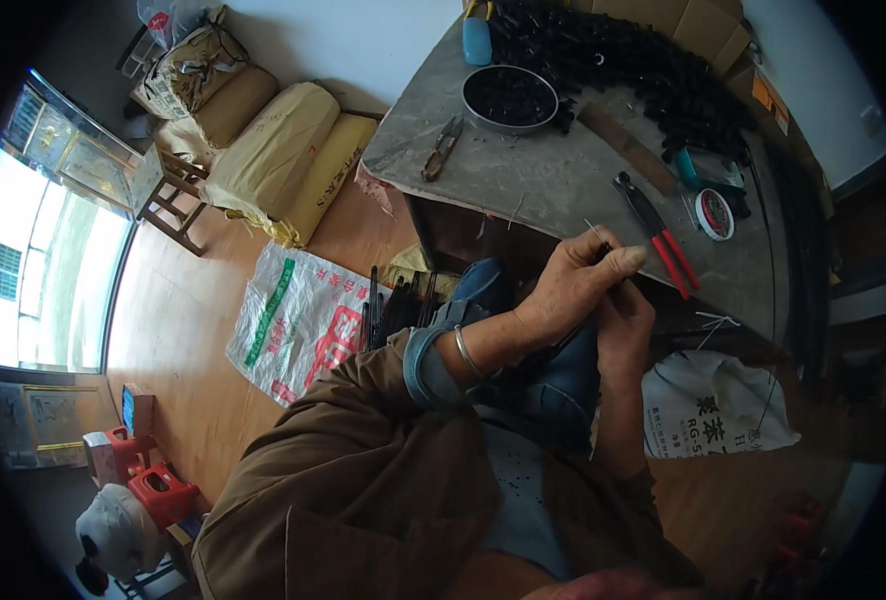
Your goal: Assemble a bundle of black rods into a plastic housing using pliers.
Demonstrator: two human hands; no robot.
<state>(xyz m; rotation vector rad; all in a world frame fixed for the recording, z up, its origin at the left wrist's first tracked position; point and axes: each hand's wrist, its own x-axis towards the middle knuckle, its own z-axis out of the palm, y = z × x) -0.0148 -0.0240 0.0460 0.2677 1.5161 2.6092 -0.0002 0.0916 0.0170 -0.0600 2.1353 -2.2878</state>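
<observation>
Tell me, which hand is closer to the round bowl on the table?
Left. The left hand is below and right of the bowl in the picture; the right hand is lower and farther right.

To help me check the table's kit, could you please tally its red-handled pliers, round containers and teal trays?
Pliers: 1
Round containers: 2 (bowl and small dish)
Teal tray: 1
Total: 4

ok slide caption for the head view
Left hand holds a thin piece beside the right hand, near red-handled pliers.
</observation>
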